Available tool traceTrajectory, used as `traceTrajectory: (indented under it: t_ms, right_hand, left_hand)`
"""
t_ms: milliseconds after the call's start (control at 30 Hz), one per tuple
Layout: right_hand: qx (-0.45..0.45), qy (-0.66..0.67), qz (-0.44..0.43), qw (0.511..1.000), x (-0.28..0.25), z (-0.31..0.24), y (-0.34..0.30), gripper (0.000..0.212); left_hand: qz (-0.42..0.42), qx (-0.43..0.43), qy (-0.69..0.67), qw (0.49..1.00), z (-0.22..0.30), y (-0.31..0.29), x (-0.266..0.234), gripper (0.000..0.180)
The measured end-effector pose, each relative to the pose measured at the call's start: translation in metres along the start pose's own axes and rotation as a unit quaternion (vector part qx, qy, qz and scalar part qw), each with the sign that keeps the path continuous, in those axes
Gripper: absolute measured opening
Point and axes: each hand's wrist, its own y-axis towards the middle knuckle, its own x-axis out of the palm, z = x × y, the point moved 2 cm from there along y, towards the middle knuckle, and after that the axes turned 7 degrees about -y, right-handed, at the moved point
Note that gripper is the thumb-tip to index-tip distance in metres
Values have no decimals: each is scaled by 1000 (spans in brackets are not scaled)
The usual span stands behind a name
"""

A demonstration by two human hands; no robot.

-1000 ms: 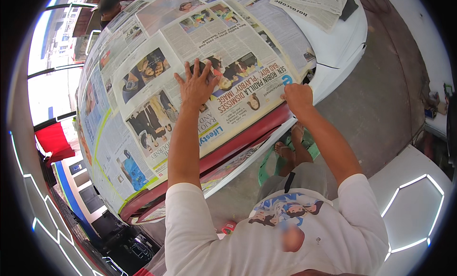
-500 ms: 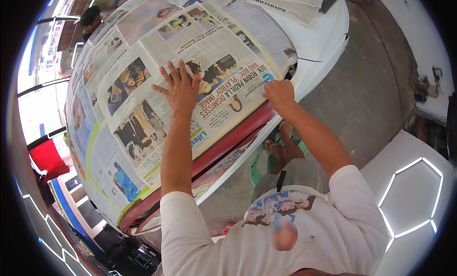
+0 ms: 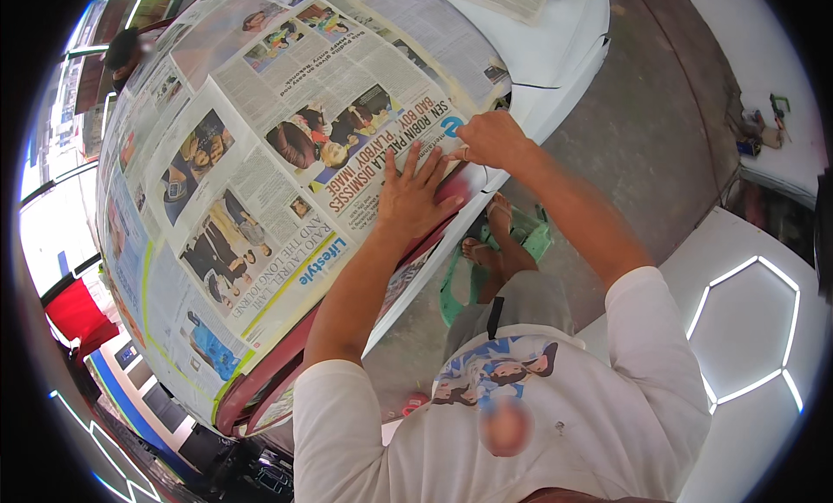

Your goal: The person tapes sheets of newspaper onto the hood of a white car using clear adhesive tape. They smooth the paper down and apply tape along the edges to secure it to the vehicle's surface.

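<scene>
Grip: left hand (image 3: 409, 201) splayed, clutching nothing; right hand (image 3: 496, 140) curled, contents unclear | newspaper (image 3: 286, 186): atop car (image 3: 555, 48), toward car's near side | step: likely edge-fixing | next: calls for newspaper held taut

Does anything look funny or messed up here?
I can't see anything spilled or broken. The odd bit is the newspaper under the left hand, spread over what looks like a white car: paper is usually for reading, not covering cars.

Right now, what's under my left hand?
Printed newspaper shows around most of your left hand; whatever lies directly beneath it is covered, so the print there can't be seen.
</scene>
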Motion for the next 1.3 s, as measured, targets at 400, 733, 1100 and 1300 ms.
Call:
traceTrajectory:
  t_ms: [400,733,1100,1300]
  right_hand:
    - [-76,-61,45,994,6,111,-13,27]
    - [9,-74,20,997,39,84,12,12]
    - [61,-114,17,991,45,70,21,9]
    - [67,-128,23,989,45,65,22,8]
  left_hand:
    - [8,-2,5,1000,3,1,-1,89]
    - [13,2,-2,1000,5,1,-5,78]
    - [3,-12,-3,1000,9,2,-7,85]
    - [29,-29,9,999,30,21,16,86]
